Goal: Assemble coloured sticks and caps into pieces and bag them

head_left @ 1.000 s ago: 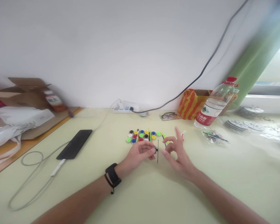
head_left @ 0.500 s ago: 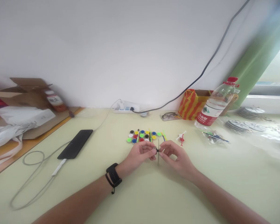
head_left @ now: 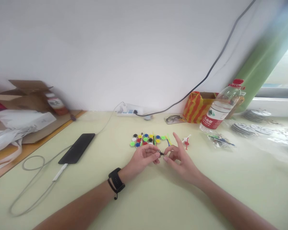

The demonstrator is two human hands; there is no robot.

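Note:
My left hand (head_left: 144,158), with a black watch at the wrist, pinches a small dark part (head_left: 160,154) between thumb and fingertips above the pale yellow table (head_left: 144,198). My right hand (head_left: 180,159) meets it from the right: thumb and middle finger pinch at the same small part, and the index finger sticks up. Just behind the hands lies a cluster of small coloured round pieces (head_left: 146,139) with thin coloured sticks among them. A red and white small assembled piece (head_left: 186,140) lies to the right of the cluster.
A black phone (head_left: 77,147) on a grey cable lies at the left. A water bottle (head_left: 220,107), a striped bag (head_left: 194,107), glasses, a power strip (head_left: 128,111) and a small plastic bag of parts (head_left: 220,140) are behind and to the right. Cardboard and white bags fill the far left.
My right hand closed in on the small part my left hand holds. The thin black stick that stood upright between the hands is no longer visible. My right index finger has lifted again.

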